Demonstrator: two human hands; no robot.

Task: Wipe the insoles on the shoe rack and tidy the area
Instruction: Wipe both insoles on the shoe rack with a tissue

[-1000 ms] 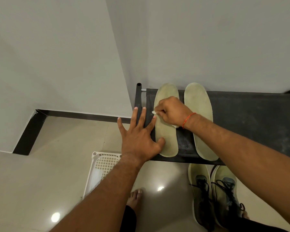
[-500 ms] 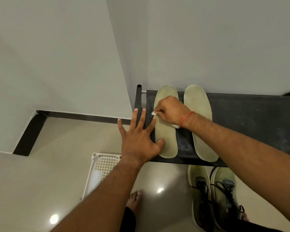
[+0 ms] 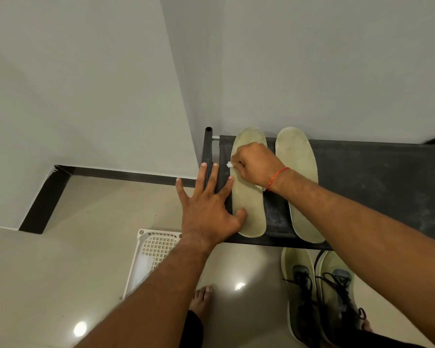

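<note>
Two pale green insoles lie side by side on the black shoe rack (image 3: 377, 177), toes toward the wall. My left hand (image 3: 209, 207) rests flat, fingers spread, on the rack's left edge, its thumb pressing the left insole (image 3: 249, 209) near the heel. My right hand (image 3: 255, 164) is curled over the upper half of that insole, gripping a small white wipe (image 3: 229, 165) that peeks out by the knuckles. The right insole (image 3: 299, 172) lies untouched beside my right wrist, partly hidden by the forearm.
A white perforated plastic basket (image 3: 153, 249) stands on the tiled floor left of the rack. A pair of pale green laced shoes (image 3: 322, 292) sits on the floor below the rack's front edge. My bare foot (image 3: 201, 297) is between them. Walls close in behind and left.
My right hand with the wipe has slid a little up the left insole toward the toe end. The left hand has stayed in place.
</note>
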